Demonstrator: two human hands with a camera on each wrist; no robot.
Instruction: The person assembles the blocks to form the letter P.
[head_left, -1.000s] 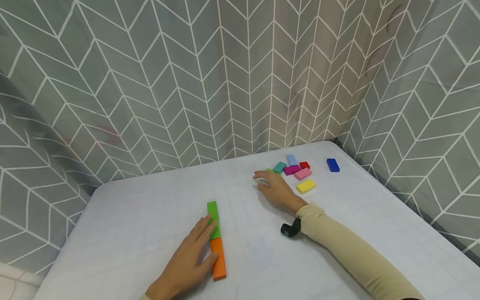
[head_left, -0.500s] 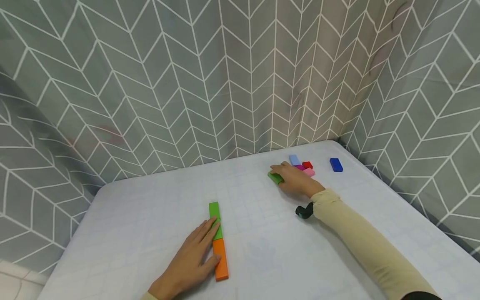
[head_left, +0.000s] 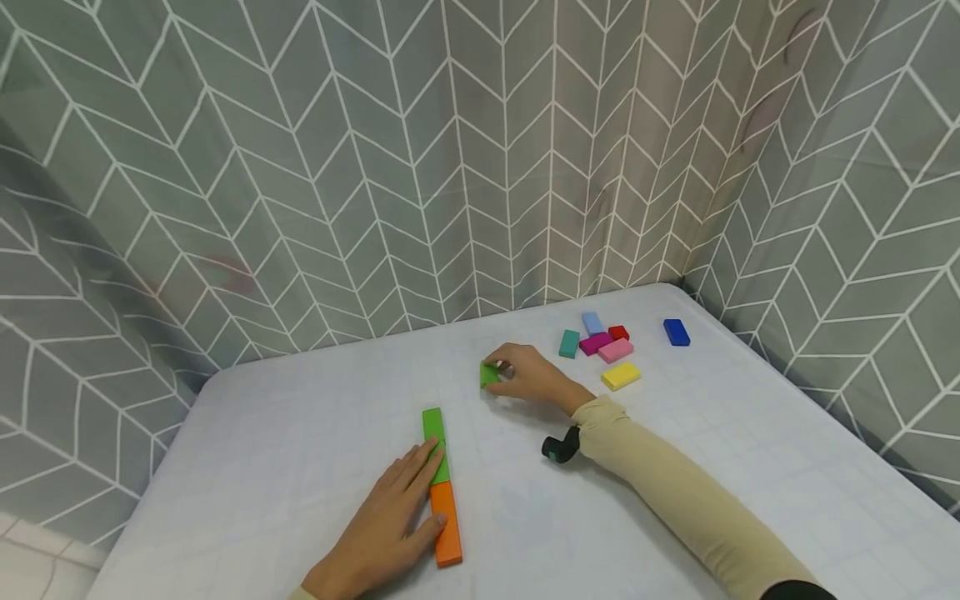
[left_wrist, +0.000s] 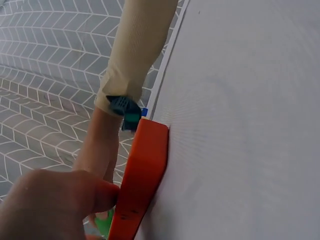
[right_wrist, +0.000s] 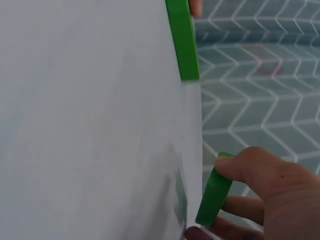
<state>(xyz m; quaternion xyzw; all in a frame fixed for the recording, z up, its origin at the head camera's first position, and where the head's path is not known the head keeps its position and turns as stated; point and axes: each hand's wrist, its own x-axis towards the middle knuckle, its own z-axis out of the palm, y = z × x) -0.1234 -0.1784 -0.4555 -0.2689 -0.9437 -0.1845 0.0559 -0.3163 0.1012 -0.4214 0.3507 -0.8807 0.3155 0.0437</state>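
My left hand (head_left: 386,518) lies with fairly straight fingers along a row of blocks. Its fingertips touch the green part (head_left: 433,423) of the row, which looks like two green blocks end to end. The thumb rests at an orange block (head_left: 447,533) at the near end; the left wrist view shows it against that block's side. Farther back and to the right, my right hand (head_left: 534,377) pinches another green block (head_left: 488,374) between thumb and fingers. In the right wrist view this green block (right_wrist: 215,195) is tilted, just off the table.
Loose blocks lie at the back right of the white table (head_left: 300,433): teal (head_left: 569,343), light blue (head_left: 592,323), magenta (head_left: 596,342), red (head_left: 618,332), pink (head_left: 616,350), yellow (head_left: 621,376) and dark blue (head_left: 677,332). A patterned curtain (head_left: 375,167) surrounds the table.
The right hand took hold of the green block by the loose blocks and carried it left, toward the row. The teal block has turned slightly. The left hand stays on the row.
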